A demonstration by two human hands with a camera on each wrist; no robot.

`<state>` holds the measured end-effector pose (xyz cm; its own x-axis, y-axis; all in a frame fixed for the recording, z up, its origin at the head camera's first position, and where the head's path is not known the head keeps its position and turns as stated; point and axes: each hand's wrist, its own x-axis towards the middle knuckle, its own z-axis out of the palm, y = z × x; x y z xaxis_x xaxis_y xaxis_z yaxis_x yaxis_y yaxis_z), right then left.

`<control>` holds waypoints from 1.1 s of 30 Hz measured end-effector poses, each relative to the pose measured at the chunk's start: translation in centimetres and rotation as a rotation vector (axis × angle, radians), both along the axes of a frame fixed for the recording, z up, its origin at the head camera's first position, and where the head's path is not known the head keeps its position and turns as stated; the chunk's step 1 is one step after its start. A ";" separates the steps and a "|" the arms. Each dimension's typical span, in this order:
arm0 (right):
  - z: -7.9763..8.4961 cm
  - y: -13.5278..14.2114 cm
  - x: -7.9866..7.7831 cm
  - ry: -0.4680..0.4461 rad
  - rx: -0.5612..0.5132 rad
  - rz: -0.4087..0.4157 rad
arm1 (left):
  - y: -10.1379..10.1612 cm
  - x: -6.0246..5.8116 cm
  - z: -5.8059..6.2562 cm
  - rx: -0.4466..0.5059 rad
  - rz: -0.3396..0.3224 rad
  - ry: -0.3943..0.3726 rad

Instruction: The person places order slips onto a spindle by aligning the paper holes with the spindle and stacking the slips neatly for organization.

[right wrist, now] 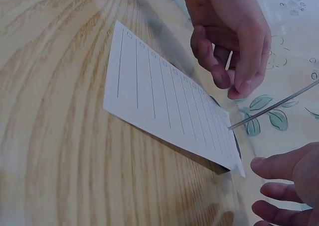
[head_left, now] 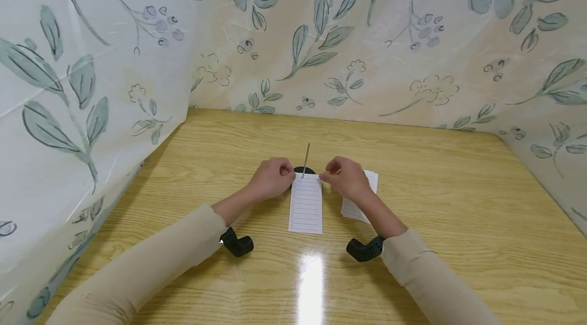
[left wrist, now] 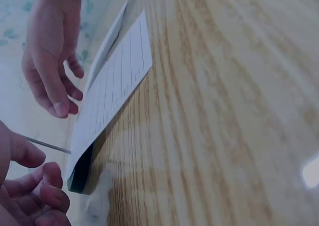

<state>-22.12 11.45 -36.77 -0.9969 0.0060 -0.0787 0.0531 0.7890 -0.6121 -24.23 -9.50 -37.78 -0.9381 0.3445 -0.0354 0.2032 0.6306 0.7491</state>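
A lined white checklist sheet (head_left: 305, 208) is pierced near its top edge by the thin metal spike (head_left: 306, 159) of a paper spindle with a dark round base (head_left: 300, 168). My left hand (head_left: 271, 178) hovers at the sheet's upper left corner, fingers loosely bent. At the upper right corner is my right hand (head_left: 347, 177). In the right wrist view, the right hand's fingers (right wrist: 279, 164) are spread just off the paper, and the left hand (right wrist: 234, 42) has thumb and forefinger near each other with nothing between them. The sheet slopes down from the base toward the table.
More white lined sheets (head_left: 353, 211) lie in a loose pile partly under the right hand and wrist. The wooden table (head_left: 435, 197) is bounded by leaf-patterned cloth (head_left: 321, 45) at the back and sides. Black wrist cameras (head_left: 365, 249) sit below each forearm.
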 end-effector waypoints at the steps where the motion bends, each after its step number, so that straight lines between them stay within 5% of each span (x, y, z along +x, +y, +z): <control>1: 0.0 0.1 0.1 0.000 -0.001 0.000 | 0.0 0.2 0.1 0.001 -0.014 0.005; 13: 0.1 1.7 1.5 0.037 0.054 0.038 | 0.5 2.1 0.5 0.009 -0.124 -0.014; 26: 1.0 4.0 2.7 -0.019 0.164 0.094 | 1.8 2.5 -0.2 0.072 -0.371 -0.005; 33: 1.3 4.8 3.3 -0.070 0.205 0.109 | 2.8 3.0 0.3 0.078 -0.391 -0.024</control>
